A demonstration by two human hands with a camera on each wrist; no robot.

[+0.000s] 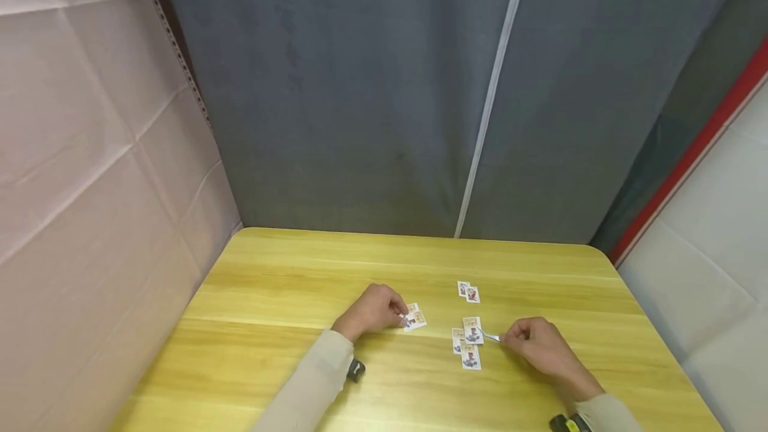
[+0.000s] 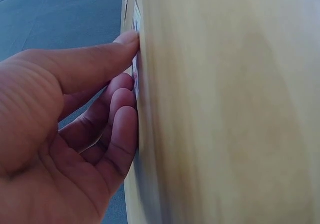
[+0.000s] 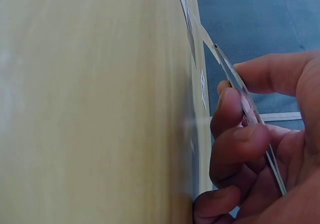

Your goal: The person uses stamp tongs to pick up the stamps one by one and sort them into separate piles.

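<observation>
Small printed stamps lie on a yellow wooden table [image 1: 288,285]. My left hand [image 1: 401,315] rests on the table and presses a fingertip on a pair of stamps [image 1: 416,318]; the left wrist view shows that finger [image 2: 127,42] straight against a stamp [image 2: 136,22]. My right hand [image 1: 517,337] pinches thin metal tweezers [image 1: 491,336] between thumb and fingers [image 3: 235,109]. The tweezers [image 3: 240,92] point left, their tip at the edge of a stamp in a cluster of several stamps [image 1: 469,342]. Whether that stamp is lifted I cannot tell.
Two more stamps [image 1: 469,292] lie farther back, right of centre. A grey curtain [image 1: 384,85] hangs behind the table, and a pale panel [image 1: 90,152] stands at the left. Bare tabletop stretches to the left and along the far edge.
</observation>
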